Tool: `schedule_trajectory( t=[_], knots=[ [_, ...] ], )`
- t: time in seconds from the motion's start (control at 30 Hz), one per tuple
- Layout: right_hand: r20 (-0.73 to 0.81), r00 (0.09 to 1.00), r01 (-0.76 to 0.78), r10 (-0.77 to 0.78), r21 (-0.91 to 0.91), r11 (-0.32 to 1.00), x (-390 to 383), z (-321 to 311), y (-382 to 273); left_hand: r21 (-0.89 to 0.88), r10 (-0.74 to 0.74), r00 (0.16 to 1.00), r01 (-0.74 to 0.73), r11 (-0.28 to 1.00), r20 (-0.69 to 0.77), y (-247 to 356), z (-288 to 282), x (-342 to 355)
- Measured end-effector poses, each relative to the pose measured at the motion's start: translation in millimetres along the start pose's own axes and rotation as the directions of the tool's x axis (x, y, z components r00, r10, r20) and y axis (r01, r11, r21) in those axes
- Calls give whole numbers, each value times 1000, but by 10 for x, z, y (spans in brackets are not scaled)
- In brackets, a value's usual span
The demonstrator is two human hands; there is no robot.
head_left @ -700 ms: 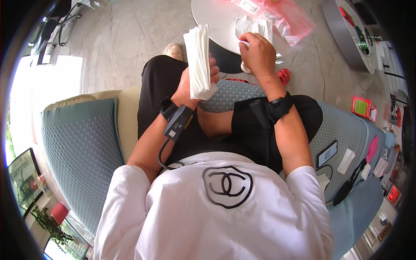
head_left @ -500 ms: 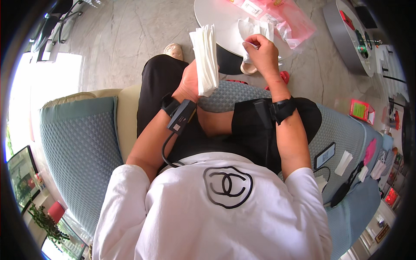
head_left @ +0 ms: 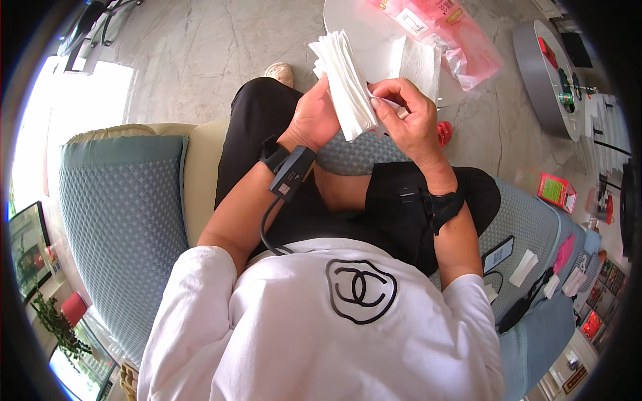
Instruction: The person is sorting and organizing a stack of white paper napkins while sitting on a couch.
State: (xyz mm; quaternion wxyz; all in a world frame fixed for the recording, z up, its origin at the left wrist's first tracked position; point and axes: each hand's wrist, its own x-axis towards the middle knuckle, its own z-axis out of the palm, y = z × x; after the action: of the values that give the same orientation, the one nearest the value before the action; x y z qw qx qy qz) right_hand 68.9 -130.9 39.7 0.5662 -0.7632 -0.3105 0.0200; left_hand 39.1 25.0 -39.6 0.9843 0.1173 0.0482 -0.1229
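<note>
My left hand (head_left: 316,113) is closed around a thick bundle of white folded tissues (head_left: 346,87), held upright and tilted over my lap. Its layered edges fan out slightly at the top. Against the bundle's lower right side, my right hand (head_left: 409,119) pinches the edge of a white tissue between thumb and forefinger. The palm side of that hand is partly hidden. Beyond it, a white tissue sheet (head_left: 418,63) lies on the round white table (head_left: 364,33). A pink plastic bag (head_left: 461,50) with printing rests beside the sheet.
I sit on a sofa with a blue quilted cover (head_left: 124,234). At my right lie a phone (head_left: 499,255), a folded white tissue (head_left: 523,267) and a black strap-like item (head_left: 525,307). A pink box (head_left: 557,192) stands farther off, near a grey oval table (head_left: 542,80).
My right hand has come back from the round table to the bundle. The bundle has tilted and shifted right with my left hand. The sheet on the table now lies flatter.
</note>
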Motion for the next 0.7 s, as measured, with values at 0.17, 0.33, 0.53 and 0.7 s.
schedule_trajectory(
  t=[0.17,0.33,0.53,0.7],
  knots=[
    [-72,985,149,-158,-120,982,-11,7,-76,-187,-89,982,121,975,168,-5,143,-33],
    [-44,957,276,-286,-156,948,-14,57,-172,0,22,998,-22,1000,-66,6,343,-207],
    [91,994,67,-64,-35,997,-37,56,-188,69,-16,998,11,998,68,26,321,-223],
    [100,995,-5,6,-3,1000,-54,37,-149,69,-84,996,81,994,42,18,188,-140]
  ],
)
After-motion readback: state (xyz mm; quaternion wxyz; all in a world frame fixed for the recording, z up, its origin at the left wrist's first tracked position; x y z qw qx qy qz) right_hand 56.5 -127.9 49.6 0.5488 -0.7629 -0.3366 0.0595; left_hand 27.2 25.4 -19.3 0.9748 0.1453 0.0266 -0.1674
